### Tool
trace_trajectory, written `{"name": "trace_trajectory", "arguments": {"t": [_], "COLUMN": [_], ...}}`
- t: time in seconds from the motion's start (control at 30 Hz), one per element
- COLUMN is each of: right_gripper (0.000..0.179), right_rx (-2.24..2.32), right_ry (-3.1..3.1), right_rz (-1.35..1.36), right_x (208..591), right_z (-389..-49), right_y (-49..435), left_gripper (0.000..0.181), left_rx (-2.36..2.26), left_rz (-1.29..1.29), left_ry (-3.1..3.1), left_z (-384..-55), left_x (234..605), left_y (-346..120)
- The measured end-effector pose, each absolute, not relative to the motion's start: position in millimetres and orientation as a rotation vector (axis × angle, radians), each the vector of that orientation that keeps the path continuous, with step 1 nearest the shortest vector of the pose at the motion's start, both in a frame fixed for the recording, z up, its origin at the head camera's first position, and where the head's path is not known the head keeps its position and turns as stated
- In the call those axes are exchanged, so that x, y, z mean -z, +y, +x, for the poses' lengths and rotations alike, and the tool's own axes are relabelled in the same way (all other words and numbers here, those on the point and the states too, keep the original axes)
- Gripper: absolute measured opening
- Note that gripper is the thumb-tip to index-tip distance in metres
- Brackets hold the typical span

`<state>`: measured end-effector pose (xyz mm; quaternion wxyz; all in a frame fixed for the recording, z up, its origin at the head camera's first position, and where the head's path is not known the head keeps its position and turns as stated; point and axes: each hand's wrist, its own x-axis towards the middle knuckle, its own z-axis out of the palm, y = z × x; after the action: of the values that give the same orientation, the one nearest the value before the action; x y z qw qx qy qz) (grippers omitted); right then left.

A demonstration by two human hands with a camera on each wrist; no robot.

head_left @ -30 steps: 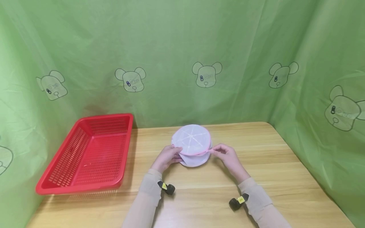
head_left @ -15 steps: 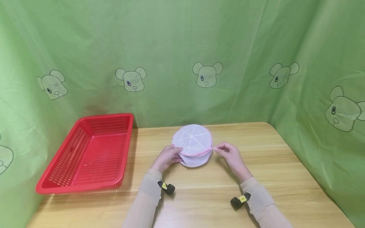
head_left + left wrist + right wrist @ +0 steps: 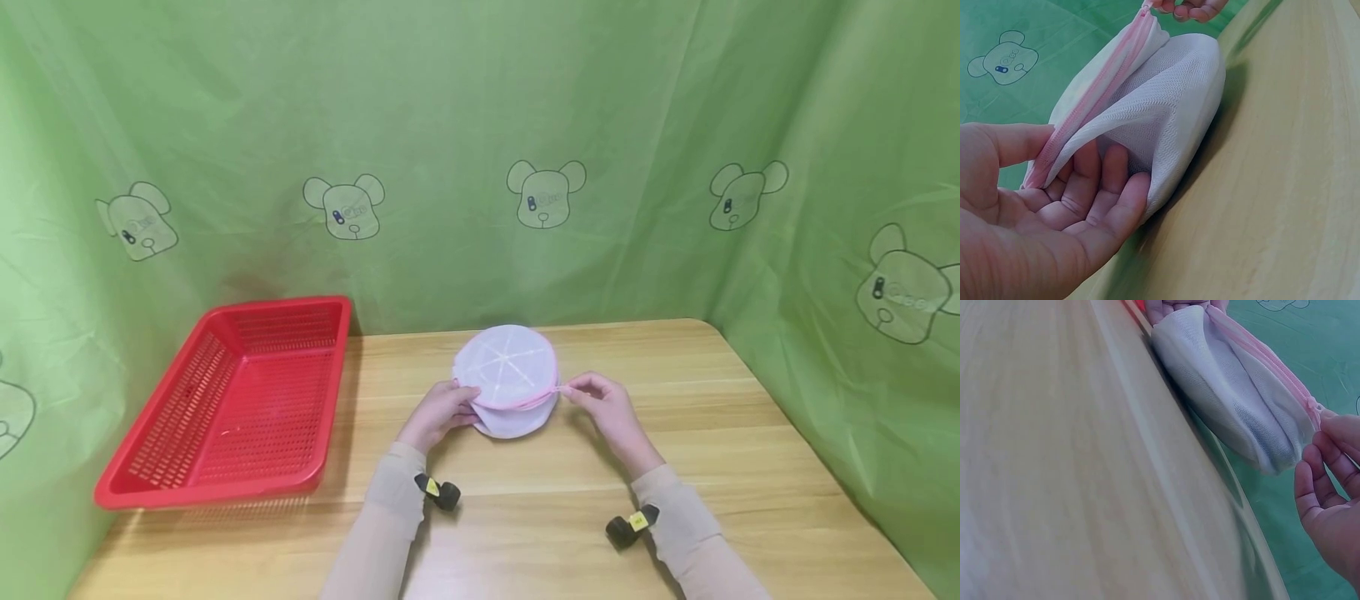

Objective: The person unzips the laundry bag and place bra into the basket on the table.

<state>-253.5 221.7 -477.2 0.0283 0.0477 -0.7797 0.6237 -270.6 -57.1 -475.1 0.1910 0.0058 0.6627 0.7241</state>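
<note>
A round white mesh laundry bag (image 3: pixel 510 362) with a pink zipper (image 3: pixel 1085 112) is at the middle of the table. My left hand (image 3: pixel 437 414) grips the bag's near left edge, thumb on the zipper edge and fingers curled under the mesh. On the bag's right side my right hand (image 3: pixel 611 412) pinches the zipper pull (image 3: pixel 1316 415) between thumb and forefinger. The pink zipper edge runs between the two hands, and the mesh side below it folds inward. The bag's inside is hidden.
A red perforated plastic basket (image 3: pixel 258 417) stands at the left of the wooden table (image 3: pixel 517 533). Behind and on both sides hangs a green curtain (image 3: pixel 450 100) with bear-head prints, close to the table's back edge.
My right hand has shifted slightly right with the zipper pull during the first half second, then stayed nearly still. The left hand keeps its grip on the bag.
</note>
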Motion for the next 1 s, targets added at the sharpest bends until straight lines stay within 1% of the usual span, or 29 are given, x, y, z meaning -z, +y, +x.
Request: {"name": "trace_trajectory", "arguments": {"t": [0.1,0.47,1.0], "right_gripper": [0.033,0.03,0.035], "right_rx": [-1.898,-1.85,-1.841], "right_ry": [-2.418,-2.432,-2.41], "right_rz": [0.131,0.093,0.058], "right_x": [476.2,473.7,472.5], "right_z": [-253.8,-252.2,-251.9], "right_y": [222.4,224.4,226.1], "left_gripper": [0.03,0.029,0.026], "left_rx": [-2.025,-2.013,-1.997], "left_rz": [0.03,0.042,0.059], "left_ry": [1.862,1.855,1.851], "left_z": [-270.7,-270.6,-269.4], "left_x": [474.6,473.4,472.5], "left_y": [-57.7,-59.4,-62.6]}}
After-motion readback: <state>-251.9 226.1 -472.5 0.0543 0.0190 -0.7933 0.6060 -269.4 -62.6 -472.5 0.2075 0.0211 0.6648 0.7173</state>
